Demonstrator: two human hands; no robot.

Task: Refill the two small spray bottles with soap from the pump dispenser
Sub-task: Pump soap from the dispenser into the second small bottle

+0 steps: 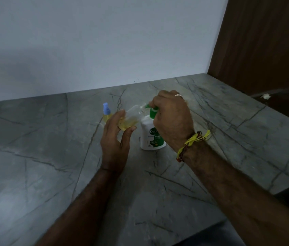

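Note:
A white pump dispenser [149,135] with a green pump head stands upright on the grey marble table [51,157]. My right hand [173,119] sits on top of the green pump, fingers curled over it. My left hand [117,139] holds a small clear spray bottle [131,118] with its cap off, tilted so its open neck meets the pump's nozzle. Yellow soap lies in its lower part. A second small spray bottle [106,114], with a blue spray cap and yellow liquid inside, stands upright just left of my left hand.
A white wall runs behind the table's far edge. A brown wooden panel [264,41] rises at the right, with a dark chair [282,102] below it. Yellow thread bands wrap my right wrist.

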